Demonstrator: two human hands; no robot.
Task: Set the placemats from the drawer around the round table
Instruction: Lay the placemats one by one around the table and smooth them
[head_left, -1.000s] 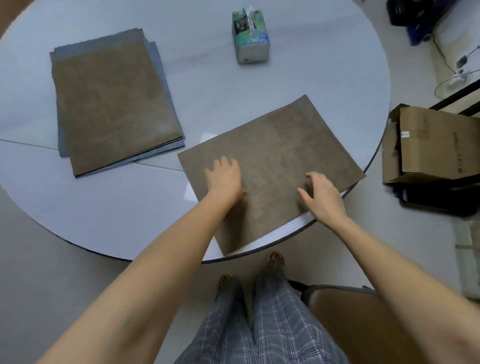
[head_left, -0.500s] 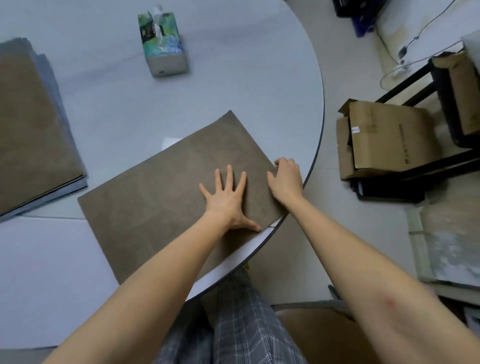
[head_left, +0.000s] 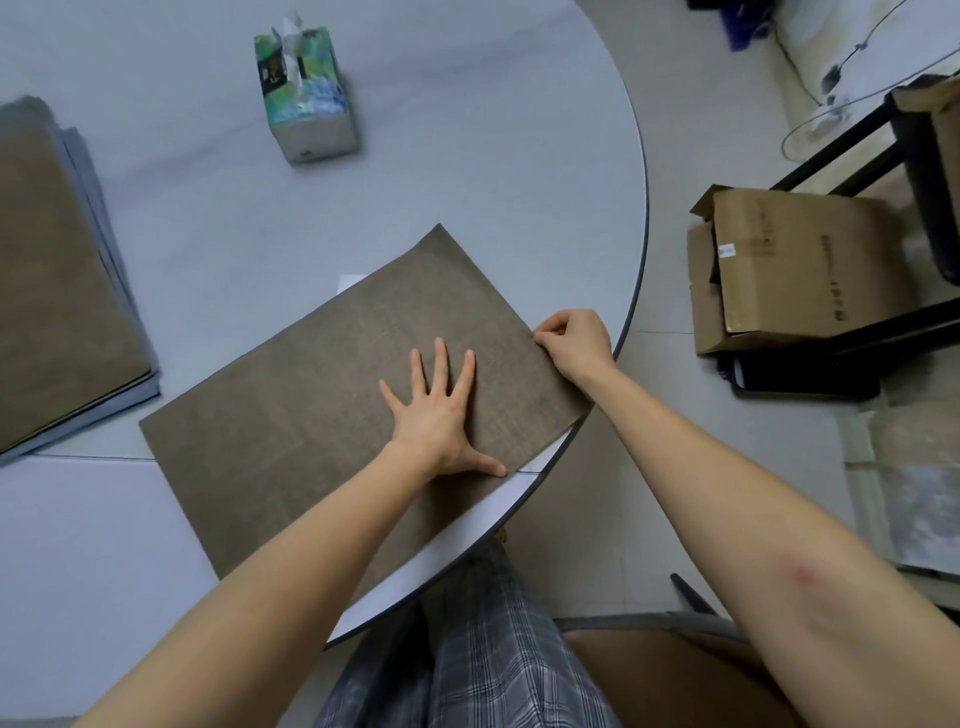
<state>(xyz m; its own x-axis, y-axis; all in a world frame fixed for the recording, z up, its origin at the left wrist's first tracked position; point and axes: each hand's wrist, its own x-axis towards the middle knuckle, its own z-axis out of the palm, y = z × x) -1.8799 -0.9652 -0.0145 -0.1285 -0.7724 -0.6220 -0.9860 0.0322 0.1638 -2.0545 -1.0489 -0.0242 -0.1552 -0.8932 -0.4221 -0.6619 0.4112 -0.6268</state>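
A brown placemat (head_left: 322, 395) lies flat near the right front edge of the round pale table (head_left: 493, 171), one corner close to the rim. My left hand (head_left: 441, 415) presses flat on the mat with fingers spread. My right hand (head_left: 574, 340) pinches the mat's right edge between thumb and fingers. A stack of more placemats (head_left: 57, 291), brown on top with grey ones under it, sits at the left, partly cut off by the frame.
A tissue box (head_left: 306, 93) stands further back on the table. Right of the table, cardboard boxes (head_left: 789, 265) sit on the floor by a black frame (head_left: 883, 332). A brown chair seat (head_left: 675, 675) is beside my legs.
The view has shifted right, so the stack slid toward the left edge. My left hand moved rightward across the mat and spread flat; my right hand closed on the mat's right edge.
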